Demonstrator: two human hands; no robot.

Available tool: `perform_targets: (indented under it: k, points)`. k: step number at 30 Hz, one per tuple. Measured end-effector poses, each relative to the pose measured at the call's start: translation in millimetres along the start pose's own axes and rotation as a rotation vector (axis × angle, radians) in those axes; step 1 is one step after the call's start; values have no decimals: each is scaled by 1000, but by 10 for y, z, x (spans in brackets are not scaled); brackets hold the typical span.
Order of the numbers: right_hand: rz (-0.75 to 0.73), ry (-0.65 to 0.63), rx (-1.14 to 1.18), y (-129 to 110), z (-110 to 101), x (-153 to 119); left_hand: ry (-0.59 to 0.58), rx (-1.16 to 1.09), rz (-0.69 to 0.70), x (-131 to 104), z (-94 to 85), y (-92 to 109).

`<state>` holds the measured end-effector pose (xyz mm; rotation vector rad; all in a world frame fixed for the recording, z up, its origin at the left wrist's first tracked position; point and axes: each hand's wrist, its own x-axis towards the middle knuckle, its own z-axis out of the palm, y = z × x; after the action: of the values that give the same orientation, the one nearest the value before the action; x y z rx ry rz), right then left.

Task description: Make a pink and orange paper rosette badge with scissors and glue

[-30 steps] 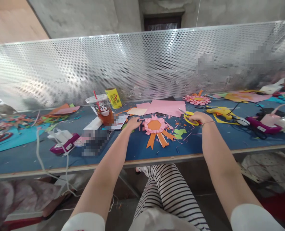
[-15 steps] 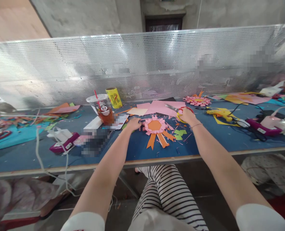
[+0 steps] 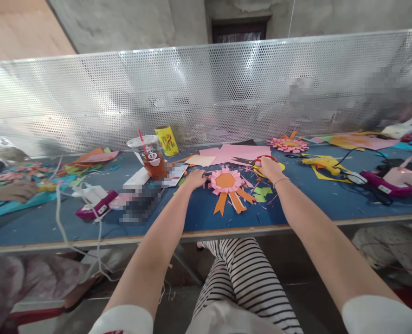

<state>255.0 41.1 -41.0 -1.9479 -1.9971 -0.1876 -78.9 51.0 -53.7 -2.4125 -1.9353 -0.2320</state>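
Note:
A pink and orange paper rosette (image 3: 227, 183) with two orange ribbon tails lies on the blue table (image 3: 206, 213) in front of me. My left hand (image 3: 195, 177) rests on the table at the rosette's left edge, fingers curled and touching it. My right hand (image 3: 270, 168) grips red-handled scissors (image 3: 253, 161), whose blades point left over the pink paper sheets (image 3: 237, 153) just behind the rosette. Small paper scraps lie scattered around the rosette.
An iced drink cup (image 3: 150, 157) with a red straw and a yellow can (image 3: 167, 140) stand at the back left. A yellow glue gun (image 3: 322, 163), cables and a purple device (image 3: 383, 189) lie to the right. Another person's hand (image 3: 16, 190) rests at far left. A perforated metal screen (image 3: 206, 88) backs the table.
My right hand picked the scissors up from the table at the right and carried them left, toward the rosette. My left hand stayed beside the rosette.

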Motion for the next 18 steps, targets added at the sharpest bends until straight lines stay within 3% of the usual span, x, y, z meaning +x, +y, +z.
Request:
perform_targets:
  k: [5,11,14,18]
  points:
    - [89,59,65,37,1,16,10,-1,-26,-44,-5,36]
    - [295,207,226,207,-60,56,179,131,22,60,-179,241]
    - [248,247,276,260,-87,75,107,195,84,304,-308,310]
    - [53,84,346,300,-103,121,14,182,149,618,-324,283]
